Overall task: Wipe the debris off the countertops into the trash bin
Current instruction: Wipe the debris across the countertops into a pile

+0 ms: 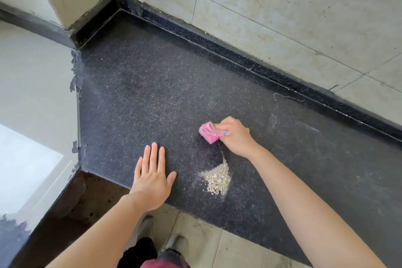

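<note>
Two hands work the dark speckled countertop: the left hand lies flat, fingers straight, near the front edge, while the right hand grips a bunched pink cloth. A small pile of pale debris sits between them, just inside the front edge, with bare counter stretching toward the tiled wall.

Countertop abuts the tiled wall behind it. Debris pile lies on the countertop near its front edge. Left hand rests flat on the countertop, left of the pile. Cloth, gripped by the right hand, sits just behind the pile. Floor lies below the front edge.
</note>
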Action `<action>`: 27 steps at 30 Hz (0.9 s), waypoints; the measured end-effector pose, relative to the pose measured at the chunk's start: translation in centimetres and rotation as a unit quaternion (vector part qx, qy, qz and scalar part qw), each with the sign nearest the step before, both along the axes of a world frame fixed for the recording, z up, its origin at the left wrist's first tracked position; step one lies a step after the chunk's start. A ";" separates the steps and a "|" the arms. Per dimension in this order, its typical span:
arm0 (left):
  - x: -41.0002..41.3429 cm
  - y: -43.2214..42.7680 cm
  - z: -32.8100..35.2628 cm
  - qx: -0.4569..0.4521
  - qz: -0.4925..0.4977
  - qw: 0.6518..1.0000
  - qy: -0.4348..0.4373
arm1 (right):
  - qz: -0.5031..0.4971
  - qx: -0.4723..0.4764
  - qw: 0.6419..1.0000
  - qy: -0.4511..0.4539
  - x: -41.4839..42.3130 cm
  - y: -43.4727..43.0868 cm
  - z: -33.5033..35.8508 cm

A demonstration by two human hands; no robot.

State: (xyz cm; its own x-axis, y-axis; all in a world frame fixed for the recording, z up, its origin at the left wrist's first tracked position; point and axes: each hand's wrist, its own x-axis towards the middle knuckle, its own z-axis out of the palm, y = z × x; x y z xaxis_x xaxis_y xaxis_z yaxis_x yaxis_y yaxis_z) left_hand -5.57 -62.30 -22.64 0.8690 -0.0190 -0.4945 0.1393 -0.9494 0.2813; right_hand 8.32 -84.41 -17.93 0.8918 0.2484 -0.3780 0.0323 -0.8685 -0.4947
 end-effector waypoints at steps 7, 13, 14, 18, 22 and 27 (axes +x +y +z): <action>-0.1 0.0 -0.3 0.003 -0.005 1.000 -0.002 | -0.078 -0.052 0.995 -0.024 -0.7 -1.0 -2.1; 0.0 -0.1 -0.2 0.002 -0.004 1.000 -0.003 | -0.061 0.032 0.994 0.082 -8.0 -2.0 -1.2; 0.0 -0.1 -0.1 0.001 -0.005 1.000 -0.001 | -0.087 0.073 0.988 0.100 -8.3 -2.1 -0.2; 0.0 0.0 -0.4 -0.008 -0.004 1.000 -0.005 | -0.286 0.104 0.951 0.045 -7.2 -4.0 1.1; -0.1 0.0 -0.5 -0.010 -0.010 1.000 -0.004 | -0.331 -0.020 0.942 0.041 -8.1 -3.0 -1.3; -0.1 0.0 -0.2 -0.002 -0.014 1.000 -0.001 | -0.271 0.008 0.962 0.039 -11.7 1.2 -1.5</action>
